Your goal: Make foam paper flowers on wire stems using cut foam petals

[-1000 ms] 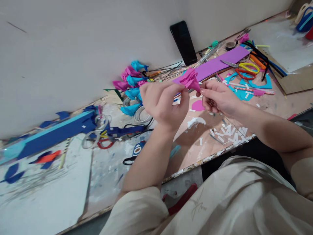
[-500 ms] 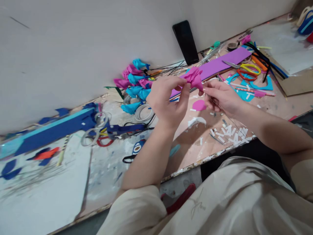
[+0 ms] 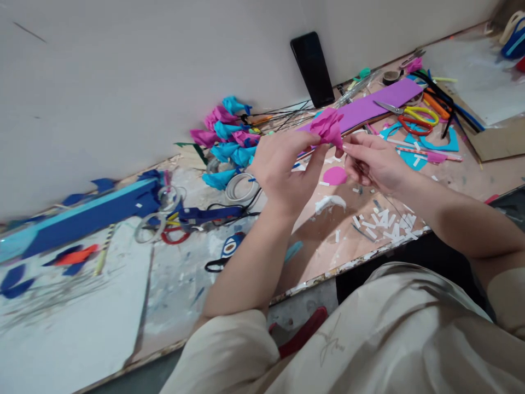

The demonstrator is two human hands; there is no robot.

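Observation:
A pink craft flower (image 3: 327,126) with ruffled petals is held up over the table between both hands. My left hand (image 3: 285,164) pinches its petals from the left with thumb and fingers. From the right, my right hand (image 3: 375,161) grips the narrow base of the flower between thumb and forefinger; its other fingers are curled. A flat pink round piece (image 3: 334,175) lies on the table beneath them. Behind my left hand rests a bunch of pink and blue flowers (image 3: 229,131) on dark stems.
A black phone (image 3: 313,68) leans on the wall. Scissors (image 3: 410,115) lie by a purple foam sheet (image 3: 375,106). White strips (image 3: 388,221) are scattered near the table edge. Tape rolls (image 3: 241,187) and a dark blue glue gun (image 3: 209,214) sit to the left.
The pink flower and my left hand have shifted very slightly to the right. Both hands keep their hold on it; the objects on the table look unchanged.

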